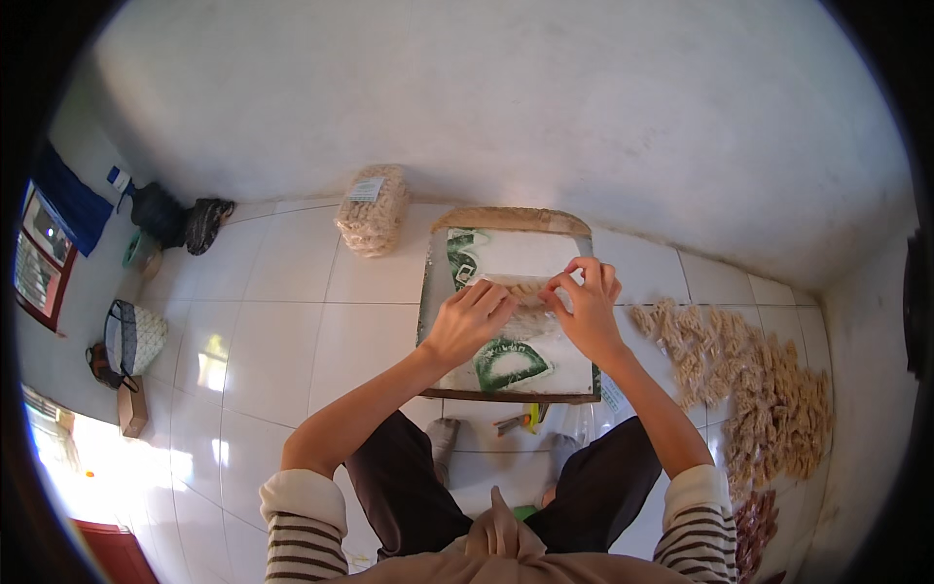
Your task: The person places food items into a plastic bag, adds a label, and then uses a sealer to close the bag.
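My left hand (471,319) is closed in a pinch at the near-left top corner of a small clear plastic bag (530,304). Beige, curled pieces show through the bag. At its other top corner, the fingers of my right hand (589,304) pinch the plastic too. The bag lies on a low wooden table (511,220) covered with a white sack (511,255) that has green print. My fingertips hide part of the bag's upper edge.
Many beige, curly pieces in clear packs (754,375) lie on the floor at right, with reddish packs (754,530) nearer me. A large filled clear bag (373,209) stands by the wall. Small tools (520,420) lie between my feet. A woven bag (136,336) stands far left.
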Action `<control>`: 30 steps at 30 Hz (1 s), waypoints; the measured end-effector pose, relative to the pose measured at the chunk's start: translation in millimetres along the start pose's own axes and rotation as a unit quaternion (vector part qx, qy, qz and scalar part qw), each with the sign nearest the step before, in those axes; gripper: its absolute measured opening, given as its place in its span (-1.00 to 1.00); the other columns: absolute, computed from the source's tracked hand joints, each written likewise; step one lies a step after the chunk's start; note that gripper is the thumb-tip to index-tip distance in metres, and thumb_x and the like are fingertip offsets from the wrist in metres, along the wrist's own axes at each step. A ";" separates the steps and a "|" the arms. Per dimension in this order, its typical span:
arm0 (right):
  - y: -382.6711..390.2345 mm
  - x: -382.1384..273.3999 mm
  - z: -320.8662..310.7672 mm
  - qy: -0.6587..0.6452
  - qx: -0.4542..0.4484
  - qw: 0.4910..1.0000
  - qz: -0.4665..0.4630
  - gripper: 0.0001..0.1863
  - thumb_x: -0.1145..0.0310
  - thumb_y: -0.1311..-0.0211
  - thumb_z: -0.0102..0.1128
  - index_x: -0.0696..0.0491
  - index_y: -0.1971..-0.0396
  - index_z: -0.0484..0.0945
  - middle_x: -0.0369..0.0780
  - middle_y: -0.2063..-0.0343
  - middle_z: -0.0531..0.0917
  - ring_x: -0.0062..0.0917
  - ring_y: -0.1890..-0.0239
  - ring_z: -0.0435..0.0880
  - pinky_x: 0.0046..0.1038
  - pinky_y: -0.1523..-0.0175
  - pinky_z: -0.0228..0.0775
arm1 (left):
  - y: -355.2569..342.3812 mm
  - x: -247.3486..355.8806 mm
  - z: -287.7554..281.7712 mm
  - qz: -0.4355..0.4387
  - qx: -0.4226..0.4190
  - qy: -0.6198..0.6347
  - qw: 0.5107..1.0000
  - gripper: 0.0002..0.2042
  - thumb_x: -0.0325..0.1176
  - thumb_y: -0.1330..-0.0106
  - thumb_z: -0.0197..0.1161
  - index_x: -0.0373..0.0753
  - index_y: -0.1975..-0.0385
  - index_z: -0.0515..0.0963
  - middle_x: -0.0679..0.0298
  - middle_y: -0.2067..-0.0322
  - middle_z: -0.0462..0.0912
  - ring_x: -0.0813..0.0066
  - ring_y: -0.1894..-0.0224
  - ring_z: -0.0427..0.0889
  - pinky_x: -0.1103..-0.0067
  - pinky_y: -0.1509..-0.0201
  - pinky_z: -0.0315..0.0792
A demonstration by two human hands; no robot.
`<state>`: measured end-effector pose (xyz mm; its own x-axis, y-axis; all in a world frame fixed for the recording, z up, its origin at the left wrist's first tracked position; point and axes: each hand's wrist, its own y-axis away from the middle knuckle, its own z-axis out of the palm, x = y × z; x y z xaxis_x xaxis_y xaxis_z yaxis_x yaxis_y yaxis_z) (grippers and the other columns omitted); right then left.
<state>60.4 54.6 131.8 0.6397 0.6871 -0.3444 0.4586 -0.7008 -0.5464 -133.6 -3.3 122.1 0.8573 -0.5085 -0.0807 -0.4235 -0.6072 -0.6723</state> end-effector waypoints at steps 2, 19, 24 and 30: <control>-0.4 -1.7 2.7 0.012 0.000 1.000 -0.022 -0.90 0.35 -0.07 0.21 0.05 0.50 0.54 -0.24 0.22 0.29 -0.30 0.07 0.19 -0.13 -0.04 -0.03 | -1.0 1.7 0.3 -0.006 0.001 0.008 1.000 -0.75 -0.47 0.08 0.21 -0.23 0.33 0.49 0.36 0.43 0.38 0.49 0.32 0.49 0.62 0.31 0.51; 11.0 -4.0 4.2 0.031 0.027 0.982 -0.186 -0.73 0.53 0.12 0.23 0.19 0.31 0.49 -0.21 0.26 0.42 -0.36 0.12 0.40 -0.36 0.03 0.34 | 1.3 1.3 2.8 -0.001 -0.014 0.002 1.000 -0.78 -0.43 0.01 0.21 -0.22 0.31 0.49 0.36 0.39 0.37 0.50 0.26 0.48 0.62 0.27 0.50; 6.6 5.1 2.1 0.036 0.007 0.966 -0.254 -0.73 0.57 0.14 0.16 0.24 0.33 0.49 -0.20 0.29 0.43 -0.40 0.15 0.44 -0.44 0.07 0.40 | -0.6 -4.3 2.1 0.042 0.000 -0.016 0.999 -0.78 -0.40 0.02 0.28 -0.19 0.33 0.51 0.40 0.38 0.40 0.51 0.28 0.50 0.62 0.29 0.50; 1.8 9.4 2.2 0.044 0.002 0.962 -0.270 -0.70 0.56 0.19 0.16 0.24 0.32 0.49 -0.20 0.32 0.43 -0.41 0.15 0.44 -0.46 0.07 0.42 | -2.7 -12.1 4.0 0.074 0.002 -0.021 0.997 -0.78 -0.41 0.02 0.29 -0.18 0.33 0.52 0.40 0.39 0.41 0.51 0.30 0.51 0.60 0.31 0.50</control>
<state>65.8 60.2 125.9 0.3582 0.9320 0.0559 0.7367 -0.2453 -0.6301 -141.7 7.0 121.9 0.7969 -0.5668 -0.2090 -0.5449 -0.5253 -0.6536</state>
